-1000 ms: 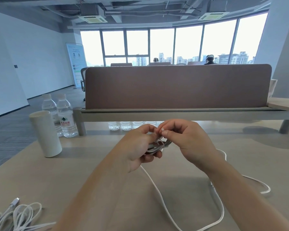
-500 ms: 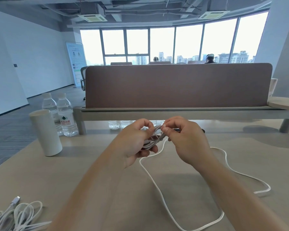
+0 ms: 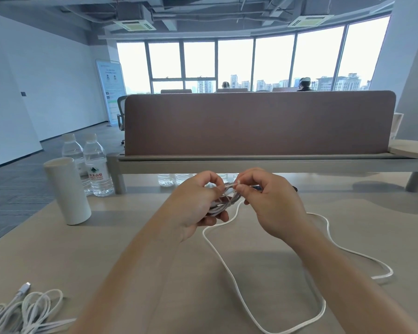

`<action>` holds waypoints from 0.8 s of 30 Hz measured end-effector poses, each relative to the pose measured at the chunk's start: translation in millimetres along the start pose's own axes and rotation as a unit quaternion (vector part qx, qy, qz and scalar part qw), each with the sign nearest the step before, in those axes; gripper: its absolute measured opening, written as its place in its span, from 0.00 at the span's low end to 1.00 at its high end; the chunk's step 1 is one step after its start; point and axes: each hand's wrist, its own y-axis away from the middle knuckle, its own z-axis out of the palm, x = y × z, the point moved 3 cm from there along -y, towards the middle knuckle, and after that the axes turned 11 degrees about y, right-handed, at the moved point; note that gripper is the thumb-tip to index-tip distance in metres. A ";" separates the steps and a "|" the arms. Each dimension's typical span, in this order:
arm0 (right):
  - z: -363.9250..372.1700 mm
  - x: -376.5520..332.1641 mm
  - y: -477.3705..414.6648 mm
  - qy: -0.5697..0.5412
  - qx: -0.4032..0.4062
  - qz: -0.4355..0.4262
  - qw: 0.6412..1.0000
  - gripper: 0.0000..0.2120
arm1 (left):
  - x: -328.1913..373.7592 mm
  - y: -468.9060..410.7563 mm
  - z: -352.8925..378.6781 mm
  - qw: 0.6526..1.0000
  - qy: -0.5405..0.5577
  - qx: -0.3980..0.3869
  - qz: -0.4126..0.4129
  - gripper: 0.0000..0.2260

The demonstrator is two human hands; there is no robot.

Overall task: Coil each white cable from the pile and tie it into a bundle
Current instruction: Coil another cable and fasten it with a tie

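Coiling step. My left hand curls round the coil; my right hand pinches a strand just beside it. The tail trails below both hands. Probably next: wind more slack in. The pile lies well apart, lower left.

There's the white cable, partly coiled: a small bunch of loops sits in the left hand, the right hand pinching a strand at the top. Its long tail snakes loose over the desk in wide curves. Near left, the pile of white cables lies tangled, one connector sticking out.
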 end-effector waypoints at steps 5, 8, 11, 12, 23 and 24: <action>-1.1 -1.5 0.6 0.015 -0.005 -0.005 1.000 0.09 | 0.6 0.7 0.3 1.000 -0.006 0.004 0.001 0.06; -1.4 -2.1 0.8 0.020 -0.011 -0.006 1.000 0.08 | 0.7 0.4 0.3 1.000 -0.009 0.006 0.002 0.06; -0.9 -1.6 0.7 0.022 -0.015 -0.005 1.000 0.07 | 0.9 0.6 0.1 1.000 -0.011 0.007 0.003 0.06; -0.8 -1.3 0.8 0.020 -0.015 -0.005 1.000 0.06 | 1.0 0.8 0.0 1.000 -0.011 0.007 0.003 0.06; -0.5 -4.4 1.7 0.030 -0.034 -0.018 0.999 0.06 | 1.0 0.9 0.6 1.000 -0.025 0.011 0.008 0.06; -0.2 -4.3 1.5 0.032 -0.035 -0.021 0.999 0.06 | 0.7 0.7 1.1 1.000 -0.028 0.011 0.009 0.06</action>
